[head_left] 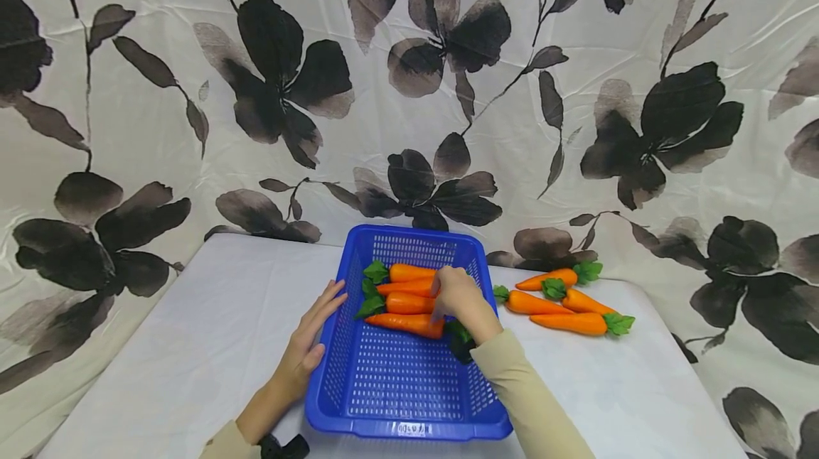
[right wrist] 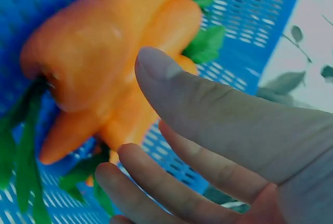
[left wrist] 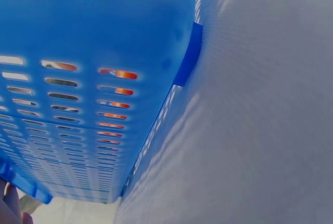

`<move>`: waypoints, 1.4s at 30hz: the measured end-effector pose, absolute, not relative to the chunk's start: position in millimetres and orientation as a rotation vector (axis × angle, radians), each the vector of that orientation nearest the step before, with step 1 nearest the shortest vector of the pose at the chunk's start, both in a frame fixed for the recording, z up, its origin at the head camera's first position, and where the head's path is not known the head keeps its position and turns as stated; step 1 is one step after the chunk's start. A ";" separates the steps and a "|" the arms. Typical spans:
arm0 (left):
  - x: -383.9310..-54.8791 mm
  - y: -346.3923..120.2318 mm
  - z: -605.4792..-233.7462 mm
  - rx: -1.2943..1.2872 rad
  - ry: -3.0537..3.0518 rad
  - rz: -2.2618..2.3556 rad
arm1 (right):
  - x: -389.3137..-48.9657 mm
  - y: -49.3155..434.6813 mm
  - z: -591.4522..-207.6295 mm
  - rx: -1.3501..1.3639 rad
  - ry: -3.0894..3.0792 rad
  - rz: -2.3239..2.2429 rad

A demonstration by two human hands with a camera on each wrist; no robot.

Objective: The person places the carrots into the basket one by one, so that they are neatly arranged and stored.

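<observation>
A blue perforated plastic basket [head_left: 365, 425] stands on the table with several orange carrots lying crosswise in its far half. My left hand [head_left: 302, 354] rests along the basket's left side, its fingers straight against the rim. Its fingertips just show at the edge of the left wrist view. Inside the basket, my right hand [head_left: 458, 294] is over the right ends of the carrots. In the right wrist view its thumb and fingers [right wrist: 171, 182] are spread apart beside the nearest carrot [right wrist: 86, 44], with nothing gripped between them. The green leaves of the nearest carrot [head_left: 461, 342] lie below the right wrist.
Right of the basket, several more carrots [head_left: 568, 322] with green tops lie on the white-covered table [head_left: 173, 345]. A cloth with dark flowers [head_left: 441, 40] hangs behind the table. A black object [head_left: 284, 447] sits by the left wrist.
</observation>
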State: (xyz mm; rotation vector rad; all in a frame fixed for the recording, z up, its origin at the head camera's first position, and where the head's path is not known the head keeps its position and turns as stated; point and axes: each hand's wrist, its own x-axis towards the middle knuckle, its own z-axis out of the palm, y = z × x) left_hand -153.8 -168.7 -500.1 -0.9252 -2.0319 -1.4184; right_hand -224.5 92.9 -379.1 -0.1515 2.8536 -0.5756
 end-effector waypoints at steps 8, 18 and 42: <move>-153.3 -168.1 -499.3 -0.923 -2.033 -1.411 | -226.2 112.3 -356.7 -0.215 2.883 -0.666; -153.3 -167.5 -498.5 -0.922 -2.037 -1.413 | -221.6 159.6 -337.7 -0.425 2.978 -1.014; -153.2 -167.2 -497.6 -0.909 -2.065 -1.328 | -183.5 306.7 -365.6 -0.263 3.244 -1.635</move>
